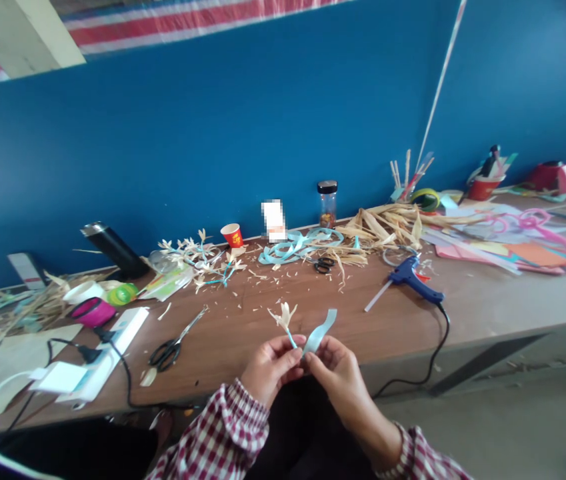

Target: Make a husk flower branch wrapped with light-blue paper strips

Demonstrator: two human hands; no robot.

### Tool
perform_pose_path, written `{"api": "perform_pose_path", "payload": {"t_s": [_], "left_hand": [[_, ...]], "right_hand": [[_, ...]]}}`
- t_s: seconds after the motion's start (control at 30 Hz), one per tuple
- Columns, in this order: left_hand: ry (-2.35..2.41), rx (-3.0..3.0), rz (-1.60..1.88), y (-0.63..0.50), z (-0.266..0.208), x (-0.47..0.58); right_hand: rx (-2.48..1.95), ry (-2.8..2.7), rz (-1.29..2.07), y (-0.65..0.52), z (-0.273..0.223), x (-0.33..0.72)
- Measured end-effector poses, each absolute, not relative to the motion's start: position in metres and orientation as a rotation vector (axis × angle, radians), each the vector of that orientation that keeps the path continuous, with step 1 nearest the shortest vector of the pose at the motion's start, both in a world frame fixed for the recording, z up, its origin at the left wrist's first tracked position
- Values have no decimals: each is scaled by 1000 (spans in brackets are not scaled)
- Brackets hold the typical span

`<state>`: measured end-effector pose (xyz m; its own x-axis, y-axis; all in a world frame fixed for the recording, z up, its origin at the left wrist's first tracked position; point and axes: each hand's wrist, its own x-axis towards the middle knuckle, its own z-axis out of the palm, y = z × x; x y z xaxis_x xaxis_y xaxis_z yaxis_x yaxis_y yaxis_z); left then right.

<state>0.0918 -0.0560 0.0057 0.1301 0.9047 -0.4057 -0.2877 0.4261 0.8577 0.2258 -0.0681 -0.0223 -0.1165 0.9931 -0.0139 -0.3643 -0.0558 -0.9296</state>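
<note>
My left hand point(275, 363) pinches the stem of a cream husk flower point(285, 316), whose petals point up and away from me. The stem is wrapped in light blue. Close beside it, my right hand point(335, 370) grips a light blue ribbon point(320, 331) between thumb and fingers, with its free end curling upward. The fingertips of both hands meet at the lower stem, in front of the table edge. Exactly where ribbon and stem touch is hidden by the fingers.
Scissors point(175, 343) lie on the wooden table to the left, near a white power strip point(113, 353). A blue glue gun point(415, 280) rests to the right, its cord hanging over the edge. Behind are coiled blue ribbon point(293, 248), dried husks point(387, 223) and finished-looking flowers point(195, 257).
</note>
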Motion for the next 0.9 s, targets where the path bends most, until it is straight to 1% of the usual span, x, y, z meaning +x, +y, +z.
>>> {"api": "perform_pose_path", "payload": {"t_s": [0.27,0.47,0.7,0.9], "left_hand": [[1343,825,1042,-55,-3,91],[1440,887,1036,-55,0,93],[1389,945,1054,-53,-3,92],[1285,887,1065,-51,-9,93]], "right_hand": [[-887,-995,1438,-71,-19,225],[-963,-1101,1303,-76,-23,226],[-1040,-1190,1200,-80,-28,228],[-1036,-1220,1221,-82,-28,227]]}}
